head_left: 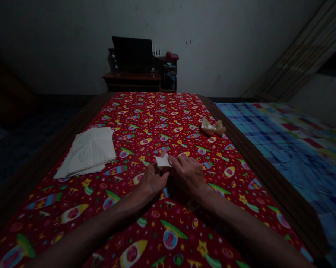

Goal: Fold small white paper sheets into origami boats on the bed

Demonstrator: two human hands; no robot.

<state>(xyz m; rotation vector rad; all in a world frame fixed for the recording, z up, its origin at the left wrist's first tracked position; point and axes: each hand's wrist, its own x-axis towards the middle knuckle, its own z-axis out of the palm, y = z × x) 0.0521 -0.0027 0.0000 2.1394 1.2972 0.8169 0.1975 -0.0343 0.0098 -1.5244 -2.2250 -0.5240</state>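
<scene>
Both my hands rest close together on a red sheet printed with rockets and stars. Between their fingertips is a small folded piece of white paper. My left hand has its fingers curled against the paper's near left edge. My right hand presses fingers down on the paper's right side. The paper lies low on the sheet, partly covered by the fingers. The room is dim.
A stack of white lined paper sheets lies to the left. A crumpled folded tan paper shape sits at the far right near the wooden edge. A blue checked mattress lies to the right. A desk with a dark monitor stands at the back wall.
</scene>
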